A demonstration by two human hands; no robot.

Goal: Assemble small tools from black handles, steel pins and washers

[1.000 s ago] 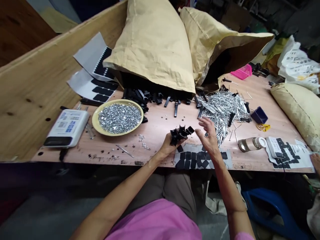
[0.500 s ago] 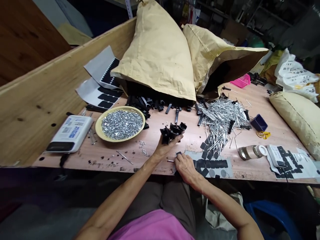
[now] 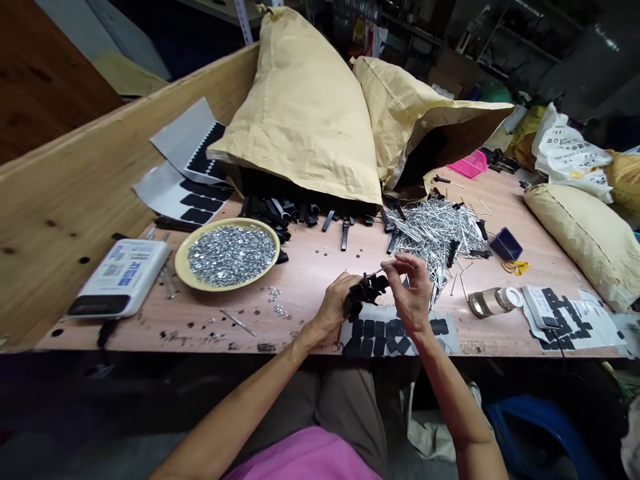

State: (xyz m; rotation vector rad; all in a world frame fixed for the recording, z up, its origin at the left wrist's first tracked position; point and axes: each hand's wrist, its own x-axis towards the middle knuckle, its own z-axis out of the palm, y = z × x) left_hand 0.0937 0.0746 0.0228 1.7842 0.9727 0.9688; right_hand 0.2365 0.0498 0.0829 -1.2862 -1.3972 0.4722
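Observation:
My left hand (image 3: 334, 307) is closed around several black plastic parts (image 3: 369, 291), held above the front edge of the table. To their right, my right hand (image 3: 412, 297) pinches a thin metal pin (image 3: 377, 271) between thumb and fingertips. The pin's far end meets the black parts; whether it sits inside one I cannot tell. Beneath both hands lies a grey backing sheet (image 3: 453, 341) bearing black pads (image 3: 367, 347). Just beyond my right hand spreads a heap of long metal pins (image 3: 435, 230), with black plastic pieces among them.
A yellow plate (image 3: 181, 272) of small metal nuts or washers stands left, beside a white electronic device (image 3: 133, 267). Large paper sacks (image 3: 305, 127) stand at the back over loose black parts. On the right are a glass jar (image 3: 485, 303), a blue box (image 3: 506, 244) and a second white device (image 3: 540, 307).
My right hand has risen from the backing sheet and now holds a metal pin against the black parts. My left hand has come lower and slightly right. The view has shifted a little.

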